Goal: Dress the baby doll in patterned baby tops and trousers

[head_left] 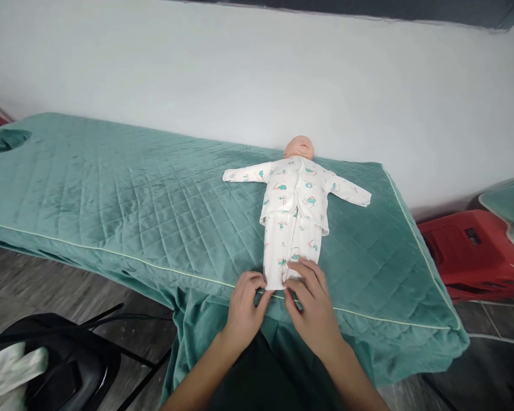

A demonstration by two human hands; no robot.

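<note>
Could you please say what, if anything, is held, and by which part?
The left hand and right hand appear to pinch the patterned pants by one leg's hem.

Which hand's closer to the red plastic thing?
Right. The right hand, at the pants, is left of the red plastic thing; the left hand is farther left.
</note>
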